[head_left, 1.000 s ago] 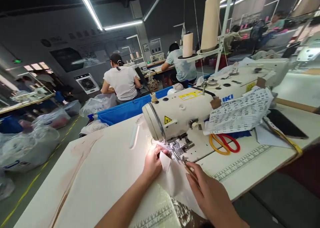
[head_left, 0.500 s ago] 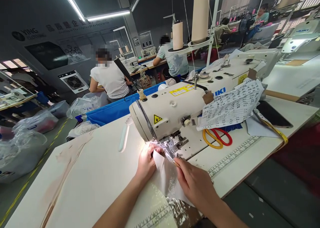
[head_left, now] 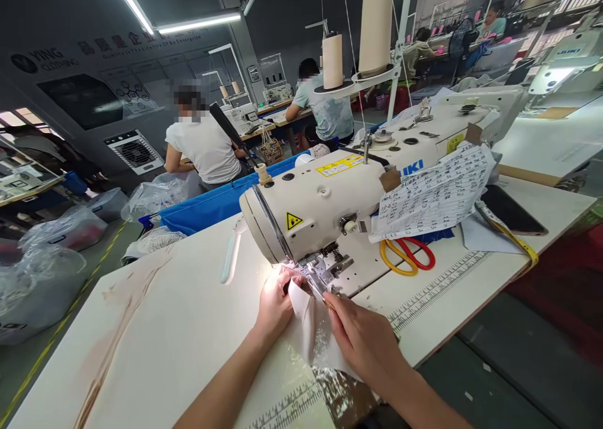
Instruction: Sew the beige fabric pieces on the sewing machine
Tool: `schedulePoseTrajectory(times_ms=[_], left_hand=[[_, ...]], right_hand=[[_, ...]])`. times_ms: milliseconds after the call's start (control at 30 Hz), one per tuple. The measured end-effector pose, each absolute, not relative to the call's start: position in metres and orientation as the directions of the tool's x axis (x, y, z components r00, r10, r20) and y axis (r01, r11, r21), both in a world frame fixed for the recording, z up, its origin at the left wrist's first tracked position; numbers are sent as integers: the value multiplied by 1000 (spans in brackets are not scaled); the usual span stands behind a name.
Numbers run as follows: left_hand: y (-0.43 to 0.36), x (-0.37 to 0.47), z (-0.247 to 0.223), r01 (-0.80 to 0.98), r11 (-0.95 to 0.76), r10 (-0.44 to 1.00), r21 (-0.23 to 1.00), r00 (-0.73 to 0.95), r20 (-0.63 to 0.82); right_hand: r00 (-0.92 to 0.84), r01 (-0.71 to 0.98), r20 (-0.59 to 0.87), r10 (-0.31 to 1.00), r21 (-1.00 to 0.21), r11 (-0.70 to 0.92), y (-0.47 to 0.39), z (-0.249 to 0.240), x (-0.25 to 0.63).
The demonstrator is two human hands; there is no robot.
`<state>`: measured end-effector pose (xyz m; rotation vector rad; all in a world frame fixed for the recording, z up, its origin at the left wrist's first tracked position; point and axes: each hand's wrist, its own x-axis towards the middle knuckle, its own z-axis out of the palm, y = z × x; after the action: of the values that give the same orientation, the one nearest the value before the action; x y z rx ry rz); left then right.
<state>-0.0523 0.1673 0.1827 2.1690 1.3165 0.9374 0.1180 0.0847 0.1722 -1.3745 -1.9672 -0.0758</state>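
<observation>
Under the lit head of the white sewing machine (head_left: 311,209), a pale piece of fabric (head_left: 304,316) is bunched near the needle area. My left hand (head_left: 276,297) is closed on the fabric's edge, its fingertips close to the presser foot. My right hand (head_left: 360,331) pinches a slim metal tool that looks like tweezers (head_left: 317,286); it points up and left toward the needle area. The fabric hangs between both hands and drapes over a shiny clear film (head_left: 336,385) at the table's front edge. The needle itself cannot be made out.
Scissors (head_left: 400,257) with yellow and red handles lie right of the machine, below a sheet of handwritten paper (head_left: 433,196). A phone (head_left: 513,210) and yellow measuring tape (head_left: 513,240) lie farther right. Pale fabric (head_left: 113,341) rests at left. Co-workers sit beyond a blue cloth trough (head_left: 202,206).
The view has shifted slightly. Both hands stay at nearly the same place by the needle area, and the fabric between them has barely moved.
</observation>
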Motion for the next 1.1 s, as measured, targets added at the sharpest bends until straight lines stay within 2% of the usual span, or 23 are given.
schedulePoseTrajectory(times_ms=[267, 500, 600, 833, 933, 1000, 1100], left_hand=[[170, -50, 182, 694, -453, 892, 559, 344, 295], [169, -51, 183, 640, -377, 925, 670, 293, 241], [167, -50, 186, 638, -369, 929, 676, 280, 243], [168, -52, 183, 690, -549, 830, 471, 385, 403], [168, -56, 182, 661, -647, 757, 380, 496, 425], [164, -58, 186, 645, -686, 725, 337, 567, 391], [155, -58, 196, 668, -702, 710, 247, 631, 312]], right_hand=[[-161, 847, 573, 803, -337, 411, 84, 170, 118], [-140, 855, 556, 819, -349, 384, 84, 173, 118], [-139, 863, 540, 830, -345, 369, 83, 173, 118], [-142, 888, 522, 841, -307, 341, 85, 170, 114], [-118, 894, 528, 841, -311, 321, 78, 172, 115], [-97, 874, 519, 850, -364, 321, 65, 173, 119], [-89, 769, 430, 898, -544, 337, 32, 169, 131]])
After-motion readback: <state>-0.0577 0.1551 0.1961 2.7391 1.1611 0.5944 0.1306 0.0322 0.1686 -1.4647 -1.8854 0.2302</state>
